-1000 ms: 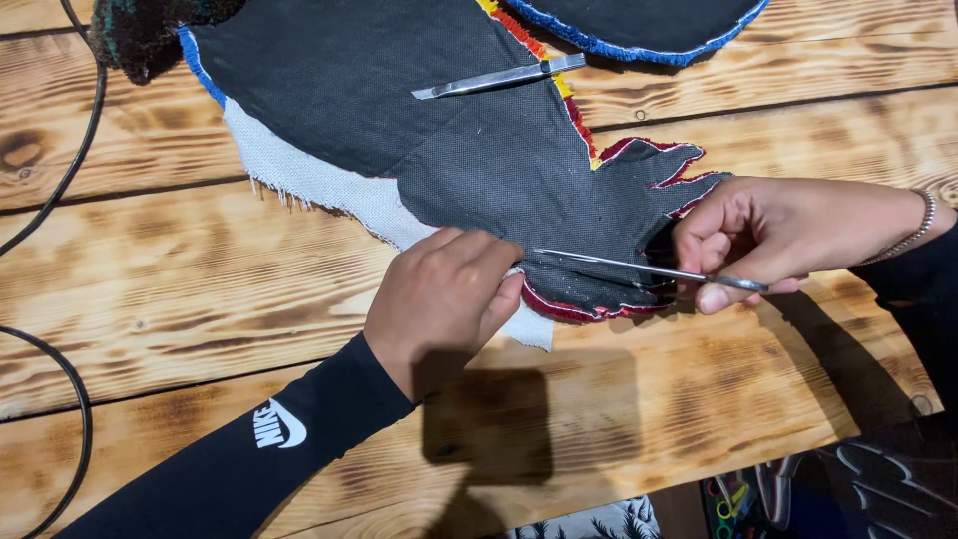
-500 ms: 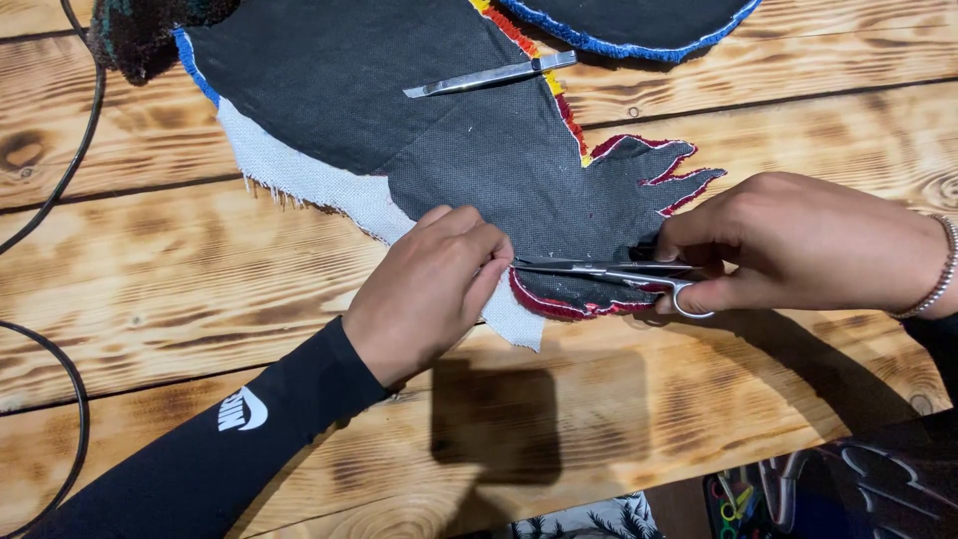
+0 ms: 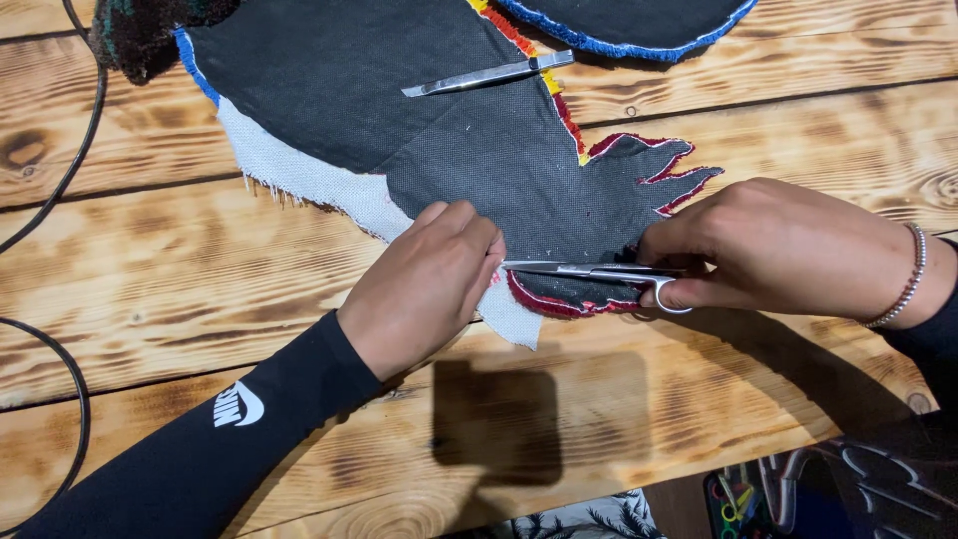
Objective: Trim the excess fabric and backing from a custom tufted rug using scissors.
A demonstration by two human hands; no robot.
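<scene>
Scissors gripped in the right hand bite at the dark fabric piece on the table – left hand pinching its white edge close by, fingertips risk a nick.

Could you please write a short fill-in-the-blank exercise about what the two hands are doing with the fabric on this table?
1. The right hand holds a pair of ____ over the dark fabric piece.
2. The left hand pinches the fabric's ____ backing edge.
3. A metal blade tool lies on the fabric, touched by ____ hand.
4. Everything rests on a ____ table.

Missing words: scissors; white; neither; wooden
</scene>
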